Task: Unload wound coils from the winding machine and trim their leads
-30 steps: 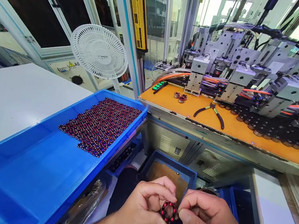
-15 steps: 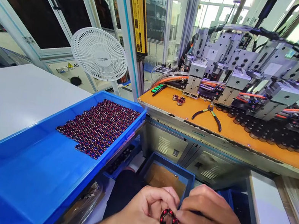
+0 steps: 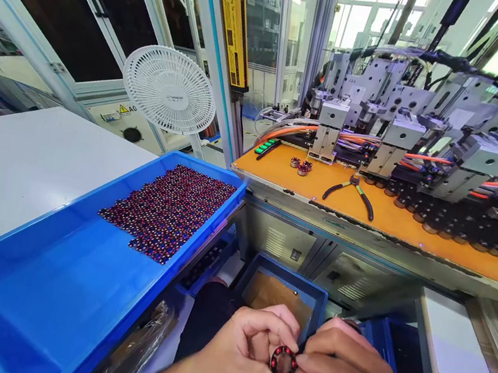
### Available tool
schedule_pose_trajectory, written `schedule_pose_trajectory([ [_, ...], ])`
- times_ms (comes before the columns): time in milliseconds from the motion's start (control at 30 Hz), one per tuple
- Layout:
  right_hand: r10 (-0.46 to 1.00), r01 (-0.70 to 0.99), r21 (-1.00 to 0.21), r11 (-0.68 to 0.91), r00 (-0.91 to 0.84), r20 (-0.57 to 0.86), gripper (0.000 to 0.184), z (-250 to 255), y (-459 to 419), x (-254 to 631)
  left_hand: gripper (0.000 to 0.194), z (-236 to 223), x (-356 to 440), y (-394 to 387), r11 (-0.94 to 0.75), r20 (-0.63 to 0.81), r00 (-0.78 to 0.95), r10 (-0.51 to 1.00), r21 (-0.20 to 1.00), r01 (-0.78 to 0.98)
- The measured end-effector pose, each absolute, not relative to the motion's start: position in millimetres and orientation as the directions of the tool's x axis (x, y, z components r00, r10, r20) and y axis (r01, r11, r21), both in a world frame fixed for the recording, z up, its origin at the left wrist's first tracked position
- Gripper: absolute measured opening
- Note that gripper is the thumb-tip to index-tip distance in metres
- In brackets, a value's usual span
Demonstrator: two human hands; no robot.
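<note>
In the head view, the tray (image 3: 41, 298) is the landmark: a long, blue, shallow box beside the white table (image 3: 17, 158). The person's left hand (image 3: 243, 356) is to the right of the tray's near half, well apart from it, above the person's dark-clothed lap. Its grip is narrow, closed on the ring (image 3: 274, 363), with the thumb on the near side and the bent fingers on the far side. The ring stands tilted, its opening and red spots turned toward the camera.

The right hand (image 3: 346, 371) is farther right of the tray, across the ring from the left hand. Its fingers are bent close together, and the fingertips touch the ring's right edge. The thumb is mostly hidden, so whether this hand pinches the ring or something thin cannot be told.

Inside the tray, a dense pile (image 3: 172, 208) of small dark parts with red and blue spots fills the far end. Beyond the tray is the white fan (image 3: 169, 90). To the right of the tray's far end is the orange-topped bench (image 3: 271, 168), bearing a few small rings (image 3: 303, 169), the open pliers (image 3: 365, 200) and the machine (image 3: 396, 129). Lower down, right of the tray, the bin (image 3: 320, 302) holds a brown sheet (image 3: 277, 298).
</note>
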State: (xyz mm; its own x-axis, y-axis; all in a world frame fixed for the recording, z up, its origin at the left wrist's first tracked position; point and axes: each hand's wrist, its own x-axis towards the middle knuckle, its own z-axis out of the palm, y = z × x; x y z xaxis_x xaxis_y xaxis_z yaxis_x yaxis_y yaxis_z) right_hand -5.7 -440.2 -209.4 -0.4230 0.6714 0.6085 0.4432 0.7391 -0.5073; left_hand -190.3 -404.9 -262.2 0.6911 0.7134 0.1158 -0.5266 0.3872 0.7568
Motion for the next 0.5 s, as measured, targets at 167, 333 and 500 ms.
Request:
schedule_pose_trajectory([
  [167,0.750,0.476,-0.604,0.639,-0.211,0.627,0.020,-225.6,-447.0,-13.5,0.040,-261.9,-188.2,-404.3,0.069,0.271,0.555,0.786,0.854,-0.515],
  [333,0.695,0.529,-0.522,0.669,-0.197,0.691,0.024,-224.1,-444.8,-16.8,0.047,-263.5,-192.4,-406.7,0.169,0.070,0.617,0.784,0.932,-0.320],
  [500,0.677,0.624,-0.464,0.628,-0.146,0.721,0.023,-225.4,-445.1,-18.2,0.018,-263.3,-189.9,-411.8,0.249,0.050,0.620,0.783,0.888,-0.386],
])
